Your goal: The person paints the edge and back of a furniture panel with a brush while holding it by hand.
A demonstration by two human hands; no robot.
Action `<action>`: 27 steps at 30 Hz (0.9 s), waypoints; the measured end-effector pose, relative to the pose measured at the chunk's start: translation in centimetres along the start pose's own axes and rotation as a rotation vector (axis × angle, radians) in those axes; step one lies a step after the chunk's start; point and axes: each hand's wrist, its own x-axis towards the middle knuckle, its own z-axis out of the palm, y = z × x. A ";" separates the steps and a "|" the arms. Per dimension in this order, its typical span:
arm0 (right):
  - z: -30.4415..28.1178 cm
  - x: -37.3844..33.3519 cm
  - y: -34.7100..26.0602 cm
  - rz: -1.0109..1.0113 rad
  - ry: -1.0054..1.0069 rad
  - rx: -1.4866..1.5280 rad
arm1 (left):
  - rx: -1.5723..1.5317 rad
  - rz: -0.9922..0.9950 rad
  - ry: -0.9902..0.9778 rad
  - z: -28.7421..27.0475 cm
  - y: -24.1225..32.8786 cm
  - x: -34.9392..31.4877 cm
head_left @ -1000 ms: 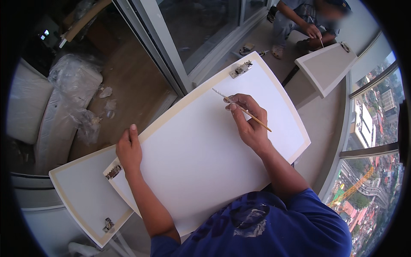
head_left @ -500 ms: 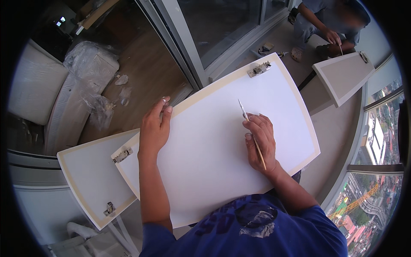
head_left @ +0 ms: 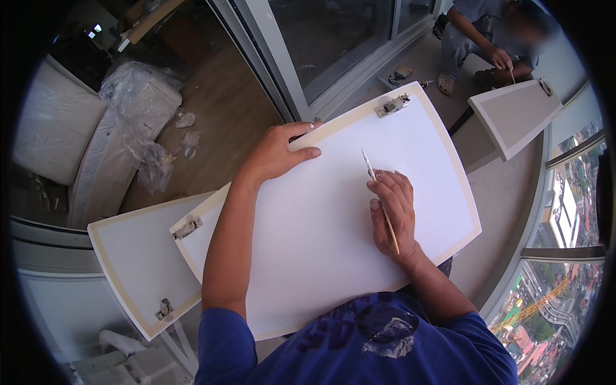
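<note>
A white cabinet door [head_left: 321, 256] with cream strips along its edges lies flat before me, with metal hinges [head_left: 392, 104] at its far right and far left corners. My right hand [head_left: 393, 212] holds a thin paintbrush [head_left: 388, 224] over it; the wooden handle points back toward me and the whitish tip points away. My left hand [head_left: 282, 154] is at the door's far edge, thumb on the top face and fingers along the edge, partly hidden. A second white door [head_left: 144, 256] with a hinge lies partly under the first, on the left.
At the far right a person [head_left: 487, 45] crouches with a thin stick over a white-edged panel [head_left: 520, 115]. A sliding-door frame [head_left: 276, 58] stands beyond the door. Plastic-wrapped furniture [head_left: 138, 102] sits inside at left, and curved windows [head_left: 558, 218] line the right.
My left hand has moved right and away along the door's far edge, and its thumb now lies on the top face. The right hand and paintbrush have barely shifted.
</note>
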 end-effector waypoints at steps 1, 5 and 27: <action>0.1 0.0 0.0 0.001 0.001 -0.001 | -0.050 -0.044 0.003 0.0 0.0 -0.1; 0.2 0.0 0.1 -0.001 0.001 0.019 | -0.062 -0.030 0.046 -0.1 -0.9 -0.3; 0.9 0.1 -0.1 0.058 0.031 -0.053 | 0.274 -0.148 1.039 -7.9 -6.9 -17.0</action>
